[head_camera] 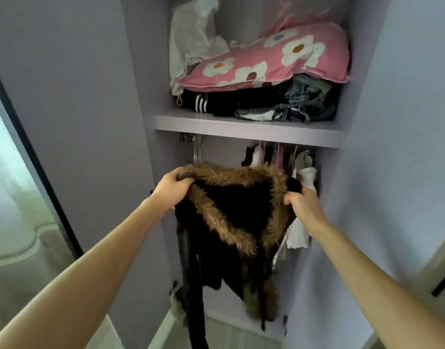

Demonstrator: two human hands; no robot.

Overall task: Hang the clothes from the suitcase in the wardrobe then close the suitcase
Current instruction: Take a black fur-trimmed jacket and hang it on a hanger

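In the open wardrobe (140, 102), just under the shelf's (241, 127) front edge, you are holding the fur-trimmed jacket (236, 205) spread out, your left hand (172, 188) and right hand (302, 205) each gripping its collar, and, with no hanger showing, loosening either grip is probably risking a drop.

Both bare arms stretched forward and upward, forearms entering from lower frame corners and converging. Left hand (174, 190) raised, back of hand toward camera, fingers curled over and gripping furry edge of black garment with shaggy brown fur-trimmed hood (236, 205). Right hand (303, 204) at near-equal height (slightly lower), fingers curled tight, clutching opposite side of same garment. Hands well apart, wrists roughly in line with forearms.
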